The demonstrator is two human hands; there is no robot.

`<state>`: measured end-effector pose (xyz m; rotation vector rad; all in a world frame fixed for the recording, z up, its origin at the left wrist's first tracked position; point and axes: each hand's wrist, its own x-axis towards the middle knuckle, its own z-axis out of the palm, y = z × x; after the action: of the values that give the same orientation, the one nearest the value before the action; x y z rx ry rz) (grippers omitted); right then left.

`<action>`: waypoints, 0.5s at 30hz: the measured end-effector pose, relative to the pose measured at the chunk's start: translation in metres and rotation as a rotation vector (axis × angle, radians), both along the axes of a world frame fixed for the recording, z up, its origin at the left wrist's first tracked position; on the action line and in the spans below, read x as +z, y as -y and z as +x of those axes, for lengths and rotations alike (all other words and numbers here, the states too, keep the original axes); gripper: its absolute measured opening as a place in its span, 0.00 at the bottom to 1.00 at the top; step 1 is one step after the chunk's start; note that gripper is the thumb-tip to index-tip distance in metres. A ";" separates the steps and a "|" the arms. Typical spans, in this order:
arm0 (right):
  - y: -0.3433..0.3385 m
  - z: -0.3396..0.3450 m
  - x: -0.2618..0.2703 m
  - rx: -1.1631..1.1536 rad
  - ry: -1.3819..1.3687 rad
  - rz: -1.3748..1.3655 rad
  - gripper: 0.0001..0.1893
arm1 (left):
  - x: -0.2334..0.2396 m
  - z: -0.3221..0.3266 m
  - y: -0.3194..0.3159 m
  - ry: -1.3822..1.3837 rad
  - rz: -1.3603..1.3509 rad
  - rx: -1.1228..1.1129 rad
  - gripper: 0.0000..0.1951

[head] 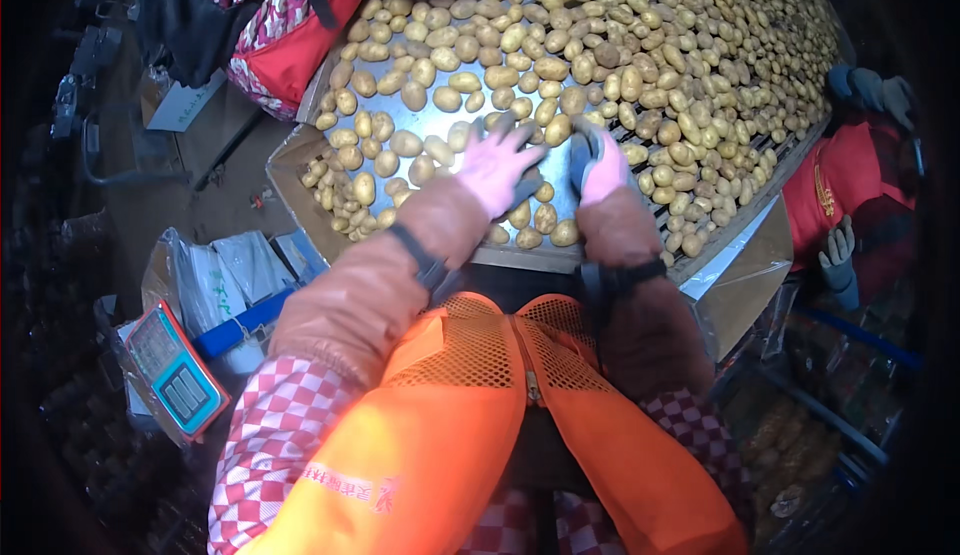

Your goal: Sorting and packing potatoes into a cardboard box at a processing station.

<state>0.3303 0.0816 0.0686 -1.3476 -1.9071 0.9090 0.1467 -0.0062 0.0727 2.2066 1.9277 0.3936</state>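
Note:
Both my hands wear pink gloves with grey fingers and reach over a metal sorting table (553, 180) strewn with potatoes (406, 143). My left hand (495, 161) lies palm down with its fingers spread, above or against several potatoes; its underside is hidden. To its right, my right hand (600, 161) is turned edge-on beside a bare strip of metal, close to the potatoes at its fingertips. Whether anything is inside its curl does not show. A few loose potatoes (545, 218) rest between my wrists near the table's front edge.
Potatoes cover a slatted bed (660, 214) at right. Smaller ones fill a cardboard-sided corner (296, 172) at left. A digital scale (180, 375) and plastic-lined box (217, 270) stand lower left. A co-worker's gloved hand (840, 259) is at right; another person's patterned garment (277, 52) is upper left.

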 end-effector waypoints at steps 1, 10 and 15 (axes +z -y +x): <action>-0.016 -0.002 -0.001 0.011 -0.008 0.103 0.15 | 0.004 0.002 -0.014 -0.053 0.034 -0.080 0.26; -0.063 -0.023 -0.021 0.013 0.586 0.188 0.21 | 0.000 -0.045 0.044 -0.067 -0.134 0.204 0.26; -0.041 -0.059 -0.007 0.164 0.793 -0.016 0.14 | 0.006 -0.044 0.076 -0.060 -0.066 0.178 0.23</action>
<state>0.2709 0.1227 0.0620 -1.7454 -2.6247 0.4787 0.1026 -0.0822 0.0789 2.0354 2.1451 0.2873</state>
